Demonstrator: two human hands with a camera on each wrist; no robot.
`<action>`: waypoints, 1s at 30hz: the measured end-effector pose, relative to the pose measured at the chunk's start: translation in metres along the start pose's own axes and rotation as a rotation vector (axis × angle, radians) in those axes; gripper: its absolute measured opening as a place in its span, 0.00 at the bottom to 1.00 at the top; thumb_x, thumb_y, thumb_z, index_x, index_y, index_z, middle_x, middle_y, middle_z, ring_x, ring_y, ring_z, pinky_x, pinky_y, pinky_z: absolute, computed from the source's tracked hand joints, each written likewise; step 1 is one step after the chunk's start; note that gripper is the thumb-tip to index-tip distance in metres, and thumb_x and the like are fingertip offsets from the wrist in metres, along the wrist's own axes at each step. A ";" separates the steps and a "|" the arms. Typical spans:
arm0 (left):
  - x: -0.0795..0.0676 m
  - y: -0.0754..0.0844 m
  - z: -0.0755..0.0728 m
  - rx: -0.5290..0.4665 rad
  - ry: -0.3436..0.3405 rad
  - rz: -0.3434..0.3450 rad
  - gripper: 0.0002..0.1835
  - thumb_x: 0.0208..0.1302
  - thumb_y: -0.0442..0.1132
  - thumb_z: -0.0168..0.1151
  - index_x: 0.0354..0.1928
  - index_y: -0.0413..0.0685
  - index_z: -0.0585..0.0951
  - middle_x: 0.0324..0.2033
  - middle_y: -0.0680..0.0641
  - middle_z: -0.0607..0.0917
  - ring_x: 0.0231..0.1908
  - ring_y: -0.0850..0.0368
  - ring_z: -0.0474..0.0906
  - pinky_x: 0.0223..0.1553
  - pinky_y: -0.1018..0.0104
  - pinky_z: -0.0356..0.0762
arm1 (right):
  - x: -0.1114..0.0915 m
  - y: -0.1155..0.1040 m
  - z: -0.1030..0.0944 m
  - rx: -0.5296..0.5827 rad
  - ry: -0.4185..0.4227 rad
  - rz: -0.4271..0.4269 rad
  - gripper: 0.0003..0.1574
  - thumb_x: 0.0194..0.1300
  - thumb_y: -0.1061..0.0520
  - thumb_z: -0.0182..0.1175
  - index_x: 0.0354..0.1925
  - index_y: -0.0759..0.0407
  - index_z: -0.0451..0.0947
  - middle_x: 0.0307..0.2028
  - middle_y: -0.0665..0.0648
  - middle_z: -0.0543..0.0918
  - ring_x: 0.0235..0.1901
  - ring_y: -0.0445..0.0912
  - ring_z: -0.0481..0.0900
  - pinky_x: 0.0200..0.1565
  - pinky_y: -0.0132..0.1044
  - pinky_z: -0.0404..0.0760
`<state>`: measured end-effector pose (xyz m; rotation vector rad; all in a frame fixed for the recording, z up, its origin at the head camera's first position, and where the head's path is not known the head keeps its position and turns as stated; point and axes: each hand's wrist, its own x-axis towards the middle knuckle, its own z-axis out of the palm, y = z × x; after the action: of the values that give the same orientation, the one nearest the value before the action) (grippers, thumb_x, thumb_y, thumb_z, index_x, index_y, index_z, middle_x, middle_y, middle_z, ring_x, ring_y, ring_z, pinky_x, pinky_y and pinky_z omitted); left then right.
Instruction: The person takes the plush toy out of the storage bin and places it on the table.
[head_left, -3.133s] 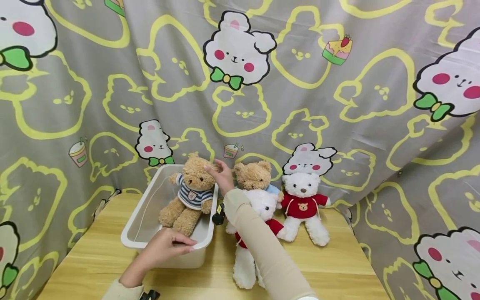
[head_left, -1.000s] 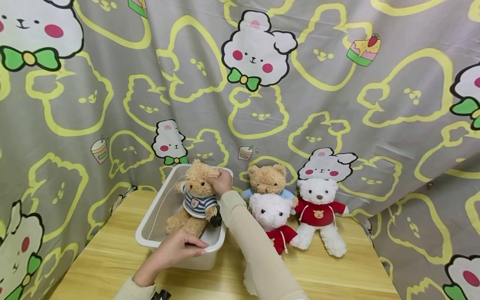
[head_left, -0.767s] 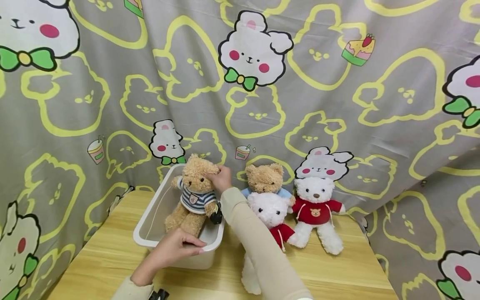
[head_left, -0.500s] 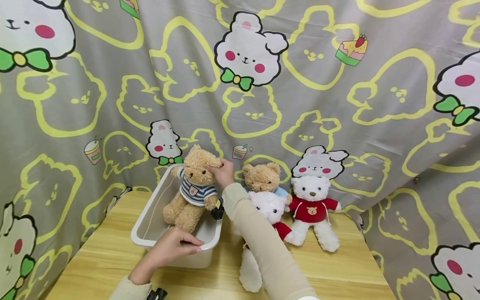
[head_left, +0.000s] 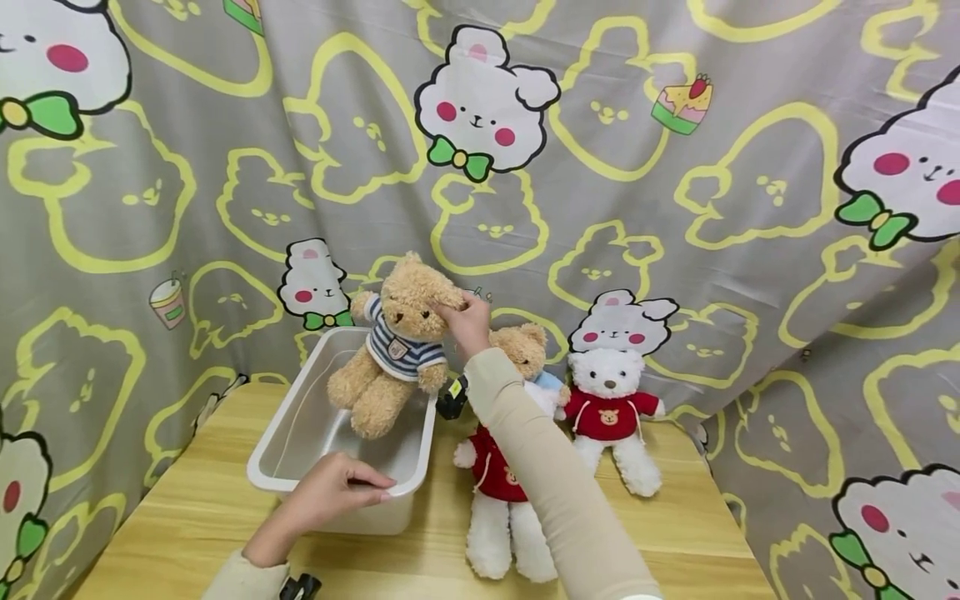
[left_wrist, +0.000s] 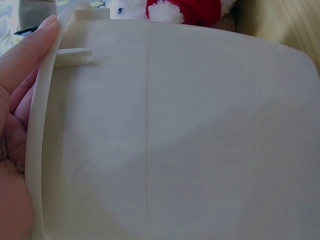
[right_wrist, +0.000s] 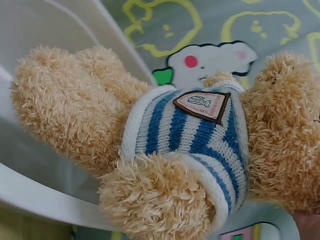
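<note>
In the head view my right hand (head_left: 471, 323) pinches a tan teddy bear in a striped sweater (head_left: 408, 346) by the side of its head, at the ear. The bear hangs tilted over a white plastic bin (head_left: 272, 477), its legs still within the rim's outline. Its striped knit and badge (right_wrist: 200, 105) show close up in the right wrist view, where the hand is almost out of sight. My left hand (head_left: 333, 493) holds the near rim of the bin. The left wrist view shows the bin's outer wall (left_wrist: 175, 125), with the thumb and fingers at the rim.
Right of the bin sits a white bear in red (head_left: 498, 475), partly behind my right forearm. Behind it is a tan bear in blue (head_left: 522, 346). Another white bear in a red hoodie (head_left: 611, 414) sits further right. A patterned curtain (head_left: 480, 217) closes off the wooden table (head_left: 645, 550) behind.
My right hand has taken hold of the striped-sweater bear's head and lifted it up and to the right from inside the bin. The left hand has stayed on the rim.
</note>
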<state>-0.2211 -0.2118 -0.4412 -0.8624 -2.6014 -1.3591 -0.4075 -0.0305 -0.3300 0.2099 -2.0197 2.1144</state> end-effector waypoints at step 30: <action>0.000 -0.001 -0.001 -0.033 -0.019 0.006 0.09 0.55 0.41 0.69 0.33 0.42 0.88 0.30 0.49 0.88 0.29 0.71 0.79 0.27 0.71 0.78 | -0.013 -0.091 -0.221 -0.007 -0.046 -0.107 0.22 0.58 0.68 0.63 0.53 0.65 0.77 0.38 0.50 0.82 0.31 0.39 0.80 0.26 0.26 0.79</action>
<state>-0.2220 -0.2131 -0.4413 -0.8913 -2.5954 -1.4025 -0.3630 0.1926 -0.2559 0.3606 -1.9935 2.0560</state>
